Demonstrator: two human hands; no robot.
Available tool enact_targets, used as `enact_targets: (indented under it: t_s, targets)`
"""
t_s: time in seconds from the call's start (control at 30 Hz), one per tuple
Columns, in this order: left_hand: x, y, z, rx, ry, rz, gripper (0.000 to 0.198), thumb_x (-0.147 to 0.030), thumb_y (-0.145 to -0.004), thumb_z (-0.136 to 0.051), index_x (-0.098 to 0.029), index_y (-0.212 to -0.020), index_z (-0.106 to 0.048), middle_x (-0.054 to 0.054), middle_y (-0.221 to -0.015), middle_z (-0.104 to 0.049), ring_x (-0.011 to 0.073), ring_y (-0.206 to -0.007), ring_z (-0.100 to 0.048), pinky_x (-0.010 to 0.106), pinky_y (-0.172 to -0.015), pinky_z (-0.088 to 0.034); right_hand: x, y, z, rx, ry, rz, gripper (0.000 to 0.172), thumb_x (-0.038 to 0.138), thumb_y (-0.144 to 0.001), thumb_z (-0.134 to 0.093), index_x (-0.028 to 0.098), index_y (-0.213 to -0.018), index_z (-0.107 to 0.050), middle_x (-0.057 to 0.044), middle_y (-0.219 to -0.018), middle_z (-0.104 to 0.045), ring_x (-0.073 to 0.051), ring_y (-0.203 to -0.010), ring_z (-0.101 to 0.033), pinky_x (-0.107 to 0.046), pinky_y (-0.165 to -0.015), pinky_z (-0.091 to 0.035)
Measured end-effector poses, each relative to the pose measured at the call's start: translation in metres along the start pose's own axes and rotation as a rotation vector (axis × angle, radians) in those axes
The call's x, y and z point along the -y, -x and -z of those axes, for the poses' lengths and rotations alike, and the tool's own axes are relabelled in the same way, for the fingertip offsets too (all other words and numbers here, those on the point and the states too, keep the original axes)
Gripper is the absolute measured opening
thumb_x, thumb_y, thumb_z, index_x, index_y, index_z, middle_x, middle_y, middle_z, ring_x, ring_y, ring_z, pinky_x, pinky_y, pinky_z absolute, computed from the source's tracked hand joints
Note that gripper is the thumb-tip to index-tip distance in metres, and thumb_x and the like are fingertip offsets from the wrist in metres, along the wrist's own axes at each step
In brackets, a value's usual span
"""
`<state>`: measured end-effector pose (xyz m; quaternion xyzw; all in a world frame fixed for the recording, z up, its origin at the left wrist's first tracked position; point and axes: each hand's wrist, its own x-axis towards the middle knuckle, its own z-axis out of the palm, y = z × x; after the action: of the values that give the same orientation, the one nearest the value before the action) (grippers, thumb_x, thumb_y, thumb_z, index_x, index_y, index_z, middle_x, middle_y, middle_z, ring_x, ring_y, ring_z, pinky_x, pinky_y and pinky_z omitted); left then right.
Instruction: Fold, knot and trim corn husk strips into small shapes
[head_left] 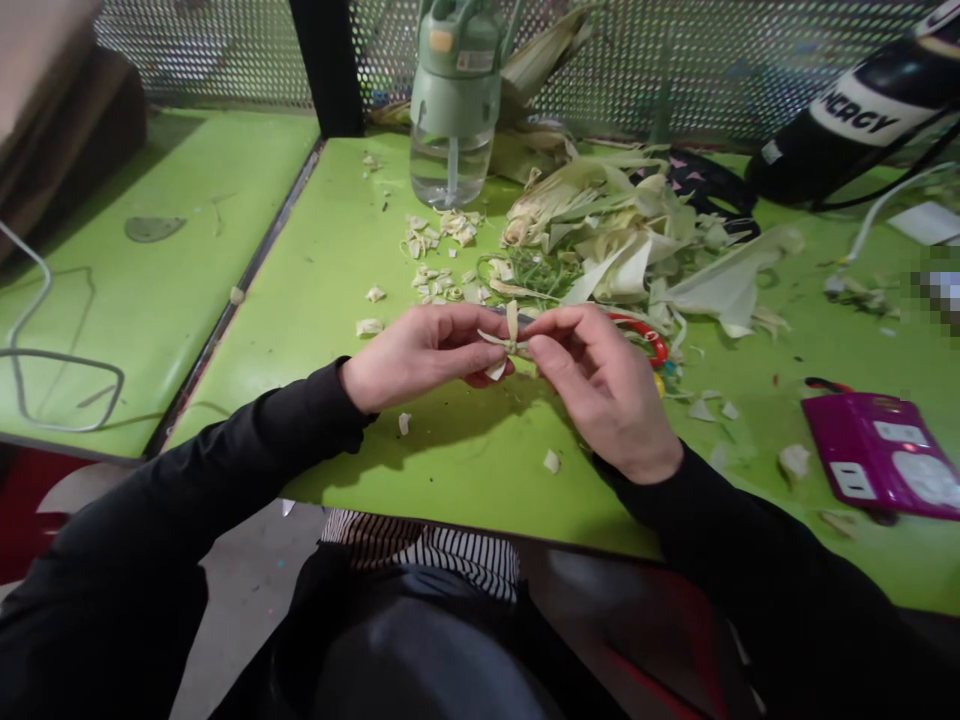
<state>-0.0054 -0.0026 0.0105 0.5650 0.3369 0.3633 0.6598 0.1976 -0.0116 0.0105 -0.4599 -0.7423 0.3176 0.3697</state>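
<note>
Between my two hands, above the green table (480, 460), is a small knotted strip of pale corn husk (513, 335) with loose ends sticking up and out. My left hand (442, 350) pinches its left side between thumb and fingers. From the right, my right hand (600, 385) pinches the other side with thumb and forefinger. Just behind the hands lie husk scraps (439, 285) and a heap of corn husks (622, 230). A red ring-shaped handle (646, 335) shows partly behind my right hand.
A green-lidded water bottle (454, 110) stands at the back. A black bottle (855, 110) leans at the back right. To the right lies a purple power socket (885, 450). A white cable (60, 425) loops on the left table. A mesh divider (225, 50) runs along the back.
</note>
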Motion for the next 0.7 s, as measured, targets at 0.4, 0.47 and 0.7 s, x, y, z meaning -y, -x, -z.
enact_targets:
  t_s: [0.4, 0.47, 0.7]
  targets:
    - [0.003, 0.006, -0.013, 0.015, 0.063, 0.159, 0.004, -0.012, -0.075, -0.071, -0.012, -0.078, -0.068, 0.001, -0.071, -0.068, 0.0072, -0.061, -0.057, 0.023, -0.065, -0.049, 0.009, 0.005, -0.001, 0.007, -0.033, 0.036, 0.017, 0.038, -0.089, -0.066, 0.025, -0.078, -0.066, -0.003, -0.079, -0.067, -0.02, -0.074, -0.06, -0.035, -0.068, -0.048]
    - [0.004, 0.007, -0.016, 0.003, 0.093, 0.202, 0.004, -0.009, -0.073, -0.07, -0.012, -0.074, -0.067, 0.0, -0.069, -0.067, 0.0066, -0.061, -0.057, 0.022, -0.064, -0.048, 0.01, 0.006, -0.002, 0.012, -0.01, 0.058, 0.016, 0.035, -0.089, -0.065, 0.025, -0.077, -0.066, -0.002, -0.077, -0.066, -0.019, -0.072, -0.059, -0.034, -0.066, -0.047]
    - [0.011, 0.002, -0.017, -0.029, 0.198, 0.197, 0.006, -0.008, -0.074, -0.069, -0.012, -0.078, -0.07, 0.001, -0.069, -0.068, 0.0074, -0.062, -0.06, 0.022, -0.067, -0.052, -0.001, 0.0, -0.004, -0.008, -0.128, -0.03, 0.015, 0.038, -0.09, -0.066, 0.024, -0.084, -0.066, 0.0, -0.08, -0.067, -0.015, -0.071, -0.061, -0.031, -0.067, -0.049]
